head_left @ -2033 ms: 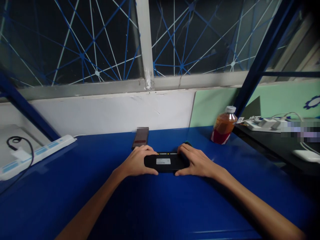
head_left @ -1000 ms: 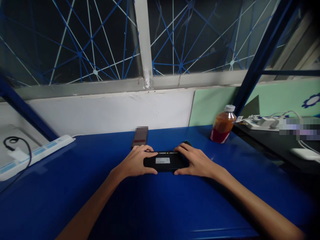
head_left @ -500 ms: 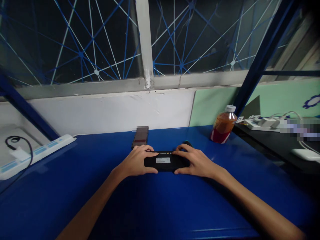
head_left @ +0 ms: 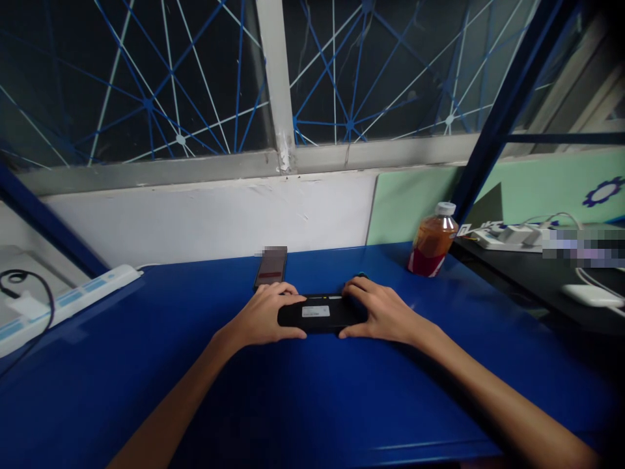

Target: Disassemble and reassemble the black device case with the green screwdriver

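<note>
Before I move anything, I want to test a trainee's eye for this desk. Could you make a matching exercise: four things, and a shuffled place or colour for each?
Things
1. black device
2. phone
3. bottle
4. left-side power strip

Places and colours
A. orange and red
B. just beyond the left hand
C. white and light blue
D. gripped between the left hand and the right hand

Pairs: 1-D, 2-B, 3-A, 4-C

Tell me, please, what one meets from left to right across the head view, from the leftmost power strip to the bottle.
White power strip, left hand, white-labelled black device, right hand, white-capped drink bottle.
</note>
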A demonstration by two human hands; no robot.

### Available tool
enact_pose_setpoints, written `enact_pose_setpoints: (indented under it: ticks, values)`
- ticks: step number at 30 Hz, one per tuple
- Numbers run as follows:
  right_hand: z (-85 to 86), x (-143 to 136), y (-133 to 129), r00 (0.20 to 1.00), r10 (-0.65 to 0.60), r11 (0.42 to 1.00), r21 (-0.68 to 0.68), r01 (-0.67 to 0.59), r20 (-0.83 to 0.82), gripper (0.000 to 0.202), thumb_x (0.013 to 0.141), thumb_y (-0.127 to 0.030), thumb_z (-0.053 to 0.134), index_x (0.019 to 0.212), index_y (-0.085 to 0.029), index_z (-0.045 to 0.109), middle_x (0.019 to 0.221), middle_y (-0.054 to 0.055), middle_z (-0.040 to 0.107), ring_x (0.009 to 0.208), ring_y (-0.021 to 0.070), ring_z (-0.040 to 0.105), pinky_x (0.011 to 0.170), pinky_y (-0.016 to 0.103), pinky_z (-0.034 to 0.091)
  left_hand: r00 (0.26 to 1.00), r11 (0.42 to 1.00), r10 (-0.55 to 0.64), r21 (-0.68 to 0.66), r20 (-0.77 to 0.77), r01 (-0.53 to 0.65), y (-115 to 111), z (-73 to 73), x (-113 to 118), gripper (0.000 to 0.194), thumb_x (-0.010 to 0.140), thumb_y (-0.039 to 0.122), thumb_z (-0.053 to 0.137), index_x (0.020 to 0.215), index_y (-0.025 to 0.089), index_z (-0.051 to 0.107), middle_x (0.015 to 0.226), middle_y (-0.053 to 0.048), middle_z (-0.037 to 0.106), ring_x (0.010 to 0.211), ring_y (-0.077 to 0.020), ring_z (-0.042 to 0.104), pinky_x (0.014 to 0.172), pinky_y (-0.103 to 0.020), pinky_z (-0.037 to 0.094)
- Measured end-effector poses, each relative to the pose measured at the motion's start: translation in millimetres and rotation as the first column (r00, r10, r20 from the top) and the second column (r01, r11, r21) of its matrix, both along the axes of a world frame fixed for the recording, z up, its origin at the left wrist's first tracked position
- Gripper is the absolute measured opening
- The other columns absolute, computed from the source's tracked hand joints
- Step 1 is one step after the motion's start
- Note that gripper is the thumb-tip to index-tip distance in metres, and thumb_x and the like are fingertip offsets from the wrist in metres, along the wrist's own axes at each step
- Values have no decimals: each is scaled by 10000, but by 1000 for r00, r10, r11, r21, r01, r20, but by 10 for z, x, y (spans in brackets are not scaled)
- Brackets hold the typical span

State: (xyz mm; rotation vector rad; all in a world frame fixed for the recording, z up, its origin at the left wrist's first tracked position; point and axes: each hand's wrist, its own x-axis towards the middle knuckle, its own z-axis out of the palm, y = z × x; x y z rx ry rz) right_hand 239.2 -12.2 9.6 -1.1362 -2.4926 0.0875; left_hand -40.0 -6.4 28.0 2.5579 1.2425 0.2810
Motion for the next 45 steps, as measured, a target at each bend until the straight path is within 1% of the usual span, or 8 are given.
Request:
enact_pose_setpoints:
  ticks: [5, 10, 17, 22, 25, 32, 41, 45]
  values:
    - [0, 0, -1, 1000, -4, 999, 33, 4, 17, 681, 672, -709, 604, 1066, -155, 582, 1057, 141, 596, 923, 288, 587, 737, 403, 487, 998, 999, 42, -26, 42, -41, -24, -27, 42, 670, 622, 670, 656, 1183, 313, 568, 1197, -50, 511, 1088, -314, 472, 908, -463, 372]
    - [-14, -2, -4, 999, 11, 999, 37, -13, 46, 687, 689, -703, 594, 1087, -144, 581, 1074, 147, 595, 954, 298, 579, 772, 418, 479, 996, 997, 73, -32, 50, -71, -34, -56, 89, 635, 615, 629, 680, 1132, 278, 565, 1183, -54, 503, 1075, -312, 474, 894, -461, 383]
    - [10, -22, -17, 999, -32, 999, -23, 32, 30, 644, 659, -692, 625, 1025, -168, 549, 1015, 113, 573, 913, 273, 561, 715, 385, 480, 994, 994, 94, -63, 47, -91, -39, -46, 116, 584, 625, 543, 716, 1104, 265, 530, 1175, -52, 501, 1052, -291, 493, 895, -445, 387]
    - [31, -42, -19, 999, -53, 996, -74, 54, 9, 598, 596, -651, 690, 935, -187, 522, 930, 77, 562, 834, 247, 547, 666, 361, 465, 994, 992, 94, -94, 53, -89, -35, -33, 145, 569, 605, 501, 741, 1071, 259, 523, 1143, -43, 508, 1055, -280, 490, 895, -432, 388]
    - [15, -44, -14, 998, -62, 995, -76, 62, 3, 609, 566, -651, 707, 915, -191, 513, 917, 70, 555, 829, 245, 544, 669, 355, 459, 994, 992, 91, -90, 54, -86, -26, -43, 145, 575, 592, 498, 752, 1064, 263, 521, 1138, -40, 509, 1054, -279, 486, 895, -433, 383]
    - [14, -30, -23, 1000, -25, 998, -57, 25, 1, 663, 575, -714, 666, 944, -182, 522, 931, 74, 565, 824, 241, 556, 690, 361, 452, 997, 996, 71, -62, 31, -69, -19, -52, 124, 602, 571, 539, 756, 1054, 261, 530, 1131, -37, 517, 1065, -284, 476, 907, -446, 360]
    - [34, -54, -48, 999, -38, 999, -29, 39, 40, 627, 548, -671, 701, 888, -185, 499, 887, 66, 554, 790, 230, 540, 665, 339, 437, 997, 997, 64, -44, 33, -62, -15, -54, 130, 615, 551, 535, 763, 1042, 249, 526, 1146, -52, 494, 1044, -291, 472, 875, -429, 370]
    - [54, -55, -39, 998, -28, 999, -20, 29, 48, 632, 560, -690, 683, 882, -177, 502, 889, 69, 548, 783, 227, 537, 665, 340, 440, 997, 997, 64, -38, 39, -63, -21, -54, 127, 603, 563, 533, 767, 1038, 248, 529, 1148, -52, 490, 1047, -286, 472, 881, -426, 371]
